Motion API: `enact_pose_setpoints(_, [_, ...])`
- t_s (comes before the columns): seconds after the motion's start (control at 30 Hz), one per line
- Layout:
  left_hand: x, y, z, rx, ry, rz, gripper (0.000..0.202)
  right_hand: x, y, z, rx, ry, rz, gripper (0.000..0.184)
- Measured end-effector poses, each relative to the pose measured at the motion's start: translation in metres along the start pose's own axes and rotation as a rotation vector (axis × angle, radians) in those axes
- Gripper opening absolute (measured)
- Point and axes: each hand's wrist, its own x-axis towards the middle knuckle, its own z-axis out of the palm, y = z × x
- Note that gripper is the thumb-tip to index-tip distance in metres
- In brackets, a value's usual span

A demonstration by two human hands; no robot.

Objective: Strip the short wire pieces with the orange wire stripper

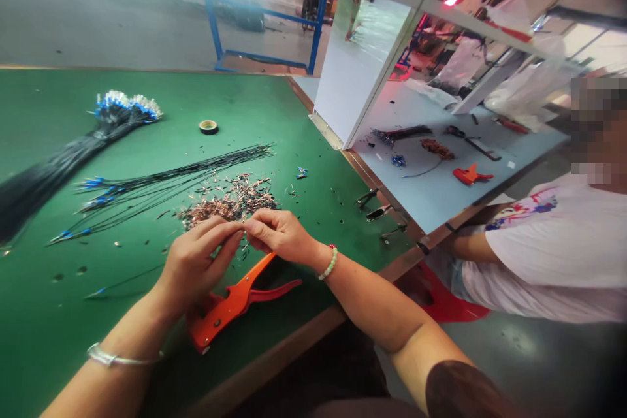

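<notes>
My left hand (203,261) and my right hand (281,235) meet fingertip to fingertip over the green bench, both in a pinch. Whatever lies between the fingers is too small to make out. Below them rests an orange wire stripper (230,307) with a red handle, partly hidden by my left hand. A single thin black wire (132,279) with a blue end runs toward my left hand; its other end is out of sight. Just beyond my fingers is a heap of copper and black wire scraps (235,199). Loose black wires (181,170) with blue ends lie behind it.
A thick bundle of black wires (63,153) lies at the left, near a roll of tape (208,127). A white divider panel (365,59) separates a neighbouring bench, where another orange stripper (471,174) lies. A person in a white shirt (563,241) sits at the right.
</notes>
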Motion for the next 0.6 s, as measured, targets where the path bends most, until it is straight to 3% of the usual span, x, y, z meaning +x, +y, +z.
enact_pose_setpoints(0.17, [-0.003, -0.002, 0.004, 0.065, -0.001, 0.060, 0.019, 0.002, 0.003, 0.005, 0.116, 0.074, 0.064, 0.047])
enact_pose_setpoints(0.37, [0.002, 0.005, 0.005, -0.034, -0.022, -0.049, 0.020, 0.006, 0.009, 0.009, 0.270, 0.167, 0.098, 0.038])
enact_pose_setpoints(0.6, [0.006, 0.014, 0.004, -0.112, -0.032, -0.152, 0.024, 0.008, 0.015, 0.015, 0.411, 0.209, 0.073, 0.040])
